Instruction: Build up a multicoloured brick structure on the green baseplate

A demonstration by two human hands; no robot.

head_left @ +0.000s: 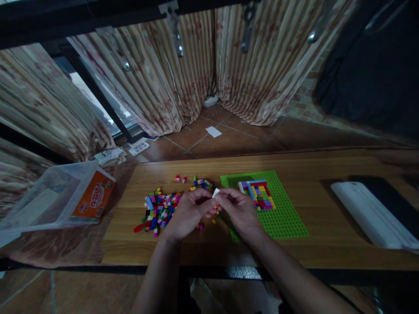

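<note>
Between the fingertips of both hands is a small white toy brick [215, 192], held over the wooden table. My left hand [193, 211] pinches it from the left, and my right hand [238, 211] grips it from the right. An orange piece shows just below the white brick; whether the two are joined I cannot tell. Left of my hands lies a pile of loose coloured bricks [159, 209]. On the right a green baseplate [284, 213] carries a low, multicoloured brick build [260, 194], partly behind my right hand.
On the wooden table [321, 170], a white flat device [369, 213] lies at the right beside a dark one. A clear plastic bin [49, 187] and an orange box [94, 196] stand left of the table. Patterned curtains [157, 78] hang behind, with papers on the tiled floor.
</note>
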